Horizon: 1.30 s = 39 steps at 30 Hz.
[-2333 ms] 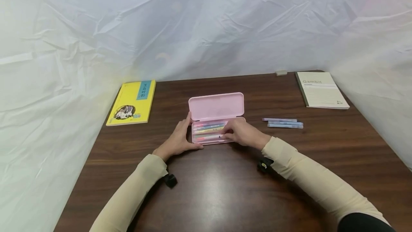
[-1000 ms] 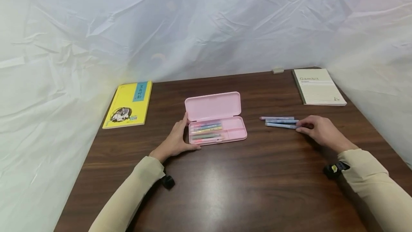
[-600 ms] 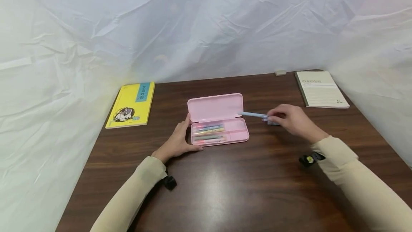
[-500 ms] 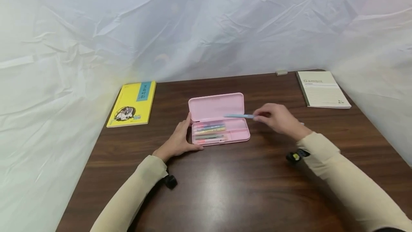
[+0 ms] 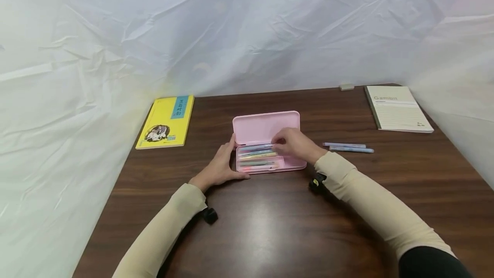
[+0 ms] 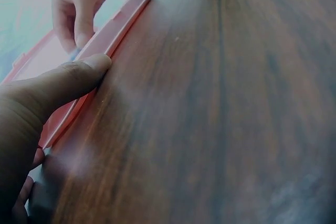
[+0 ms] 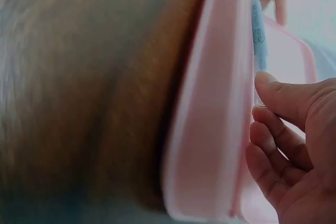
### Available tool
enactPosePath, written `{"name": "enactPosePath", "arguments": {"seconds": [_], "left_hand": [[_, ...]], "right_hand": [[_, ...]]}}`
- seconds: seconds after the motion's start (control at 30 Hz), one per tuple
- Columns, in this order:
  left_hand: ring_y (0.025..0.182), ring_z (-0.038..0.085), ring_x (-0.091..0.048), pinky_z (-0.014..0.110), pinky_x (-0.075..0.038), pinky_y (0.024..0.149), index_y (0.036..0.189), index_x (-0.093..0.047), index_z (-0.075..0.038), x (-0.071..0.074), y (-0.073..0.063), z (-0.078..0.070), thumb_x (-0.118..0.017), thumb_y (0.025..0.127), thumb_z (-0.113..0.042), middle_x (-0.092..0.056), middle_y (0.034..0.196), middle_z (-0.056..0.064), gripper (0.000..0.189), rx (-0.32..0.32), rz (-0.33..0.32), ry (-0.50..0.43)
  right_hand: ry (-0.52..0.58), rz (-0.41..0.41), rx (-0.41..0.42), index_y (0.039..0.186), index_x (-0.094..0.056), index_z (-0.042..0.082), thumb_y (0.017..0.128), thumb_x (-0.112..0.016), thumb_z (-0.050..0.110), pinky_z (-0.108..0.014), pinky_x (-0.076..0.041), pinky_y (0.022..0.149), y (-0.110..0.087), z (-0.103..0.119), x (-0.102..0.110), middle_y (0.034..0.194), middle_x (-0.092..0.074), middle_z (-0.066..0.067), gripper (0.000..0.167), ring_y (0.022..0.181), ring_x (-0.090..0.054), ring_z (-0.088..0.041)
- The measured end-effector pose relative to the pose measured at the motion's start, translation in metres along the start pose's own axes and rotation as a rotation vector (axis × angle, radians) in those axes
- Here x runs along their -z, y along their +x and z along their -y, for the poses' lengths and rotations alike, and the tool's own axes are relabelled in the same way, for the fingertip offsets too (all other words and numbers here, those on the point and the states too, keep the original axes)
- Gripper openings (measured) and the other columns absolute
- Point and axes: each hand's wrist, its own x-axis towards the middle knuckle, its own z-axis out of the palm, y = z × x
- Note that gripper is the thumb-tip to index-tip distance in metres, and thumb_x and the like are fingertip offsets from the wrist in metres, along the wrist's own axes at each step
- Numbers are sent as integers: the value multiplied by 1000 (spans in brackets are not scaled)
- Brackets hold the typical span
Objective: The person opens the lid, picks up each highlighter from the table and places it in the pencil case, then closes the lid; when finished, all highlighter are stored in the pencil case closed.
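Note:
An opened pink pencil case [image 5: 252, 129] stands mid-table, its lid tilted back. Several pens and highlighters [image 5: 256, 163] lie in its compartments. My left hand [image 5: 219, 166] grips the case's left end, with the thumb [image 6: 86, 72] along the front wall and the fingers toward the hinge. Over the rear compartment, my right hand [image 5: 294, 144] pinches a light blue pen [image 7: 259, 30] between thumb and fingertips. The pen lies nearly level, pointing left, just inside the case. To the right of the case, a purple pen [image 5: 344, 145] and a blue pen [image 5: 353, 150] lie on the table.
A yellow book [image 5: 166, 122] lies at the back left of the dark wooden table [image 5: 247, 226]. A Gambit notebook [image 5: 399, 108] is at the back right, with a small pale eraser-like block [image 5: 346, 87] near the back edge. White sheeting [image 5: 247, 33] hangs behind.
My right hand left the case, picked up a blue pen from the group on the right, and carried it left over the rear compartment. My left hand stays at the case's left end.

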Motion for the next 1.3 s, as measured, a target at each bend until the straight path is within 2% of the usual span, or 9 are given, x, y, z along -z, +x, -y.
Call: {"name": "enactPosePath", "arguments": {"seconds": [0.2,0.37,0.47,0.6,0.8,0.93,1.1,1.3], "left_hand": [[126,21,-35,47,-31,111,160,12,-21,0,1,-2,-90,68,-49,-43,139,-2,140,7,2,-11],[126,20,-35,46,-30,112,159,13,-20,0,1,-2,-90,68,-49,-43,139,-2,140,15,6,-1],[126,20,-35,47,-30,112,159,13,-21,0,1,-2,-90,68,-49,-42,141,-2,140,15,3,0],[125,20,-35,47,-30,112,160,12,-20,-1,1,-2,-90,68,-49,-42,140,-2,140,10,1,-4],[125,21,-35,47,-30,111,160,11,-18,-1,0,-2,-91,68,-48,-43,141,-1,141,1,2,-13],[125,22,-34,48,-30,112,160,11,-18,-1,-1,-1,-90,68,-49,-42,142,0,140,6,13,-13],[126,22,-35,50,-31,111,160,11,-19,-2,-2,-1,-90,68,-51,-42,142,1,140,14,4,-20],[125,21,-35,49,-31,111,159,12,-21,-1,-2,-2,-90,68,-51,-41,142,0,141,26,0,-22]], "right_hand": [[-16,-25,23,99,-77,2,87,-77,11,-41,-51,83,-2,1,0,91,-72,-5,15,87,-63,-20],[-64,-110,27,101,-77,2,88,-76,11,-41,-51,81,-21,-11,21,94,-72,-8,15,87,-64,-22],[-119,-179,3,101,-77,2,88,-76,12,-44,-50,81,-43,-29,42,95,-73,-10,16,88,-65,-24],[-203,-252,-66,102,-76,2,89,-76,14,-49,-49,81,-83,-60,70,96,-73,-14,18,89,-67,-30],[-258,-225,-242,110,-73,0,93,-73,23,-58,-45,83,-143,-101,96,108,-70,-22,29,101,-63,-40],[-245,-193,-340,115,-71,-2,93,-71,33,-61,-42,88,-168,-116,101,113,-67,-25,41,108,-58,-45],[-230,-145,-384,120,-68,-4,94,-70,36,-63,-40,90,-178,-123,102,118,-64,-29,47,112,-55,-48],[-254,-197,-323,108,-75,0,93,-73,22,-59,-44,86,-178,-129,99,107,-70,-23,26,102,-62,-42]]}}
